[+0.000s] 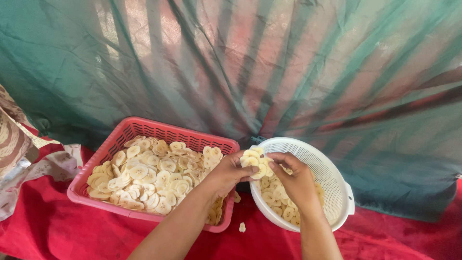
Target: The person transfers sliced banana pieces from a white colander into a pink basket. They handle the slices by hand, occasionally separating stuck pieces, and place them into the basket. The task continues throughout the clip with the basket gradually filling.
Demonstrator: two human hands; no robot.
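- A clump of pale banana slices (254, 162) sits pinched between both hands, above the near rim of the white colander (332, 166).
- Left hand (230, 172) and right hand (293, 175) each have the grip closed on the clump.
- More slices fill the pink basket (144, 129) just left.
- Both vessels rest on a red cloth (57, 231); a green curtain (288, 62) hangs behind.

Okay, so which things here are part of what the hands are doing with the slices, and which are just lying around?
In use:
- left hand and right hand, together holding a clump of banana slices
- white colander, slices inside
- pink basket, full of slices

Lying about:
- stray slice on the red cloth
- patterned fabric
- green curtain
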